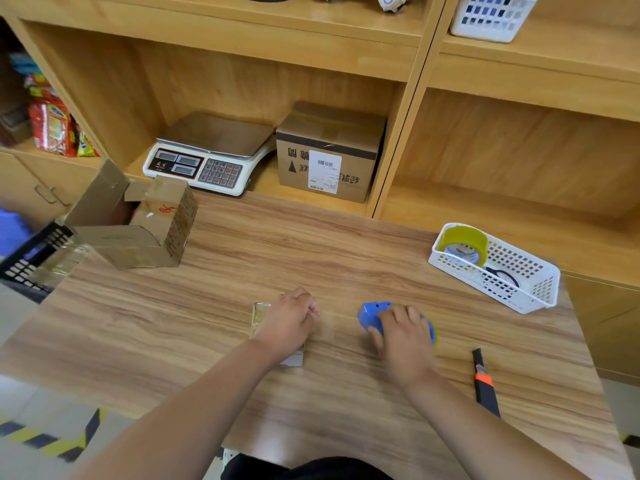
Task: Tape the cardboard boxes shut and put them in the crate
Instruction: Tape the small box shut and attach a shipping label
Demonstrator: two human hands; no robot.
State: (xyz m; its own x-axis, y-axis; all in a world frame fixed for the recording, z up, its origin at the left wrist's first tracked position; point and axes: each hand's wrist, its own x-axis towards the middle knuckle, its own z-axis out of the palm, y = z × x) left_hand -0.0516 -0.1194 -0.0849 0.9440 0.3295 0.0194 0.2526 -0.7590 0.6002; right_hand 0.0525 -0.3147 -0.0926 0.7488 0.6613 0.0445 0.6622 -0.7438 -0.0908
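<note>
My right hand [405, 337] grips a blue tape dispenser [371, 315] low on the wooden table [242, 271]. My left hand [290, 320] lies with curled fingers over a small flat pale package [259, 317]. It seems to pinch the end of a faint clear tape strip [332, 325] that runs to the dispenser. An open cardboard box [138, 226] with raised flaps stands at the table's far left. Beside it a black crate [27, 261] shows at the left edge. A closed cardboard box [329, 161] with a white label sits in the shelf.
A white basket [526, 271] holding tape rolls sits at the table's right. An orange and black utility knife [485, 382] lies near the right front edge. A weighing scale [211, 154] stands in the shelf beside the closed box. Snack packets [52, 123] fill the left shelf.
</note>
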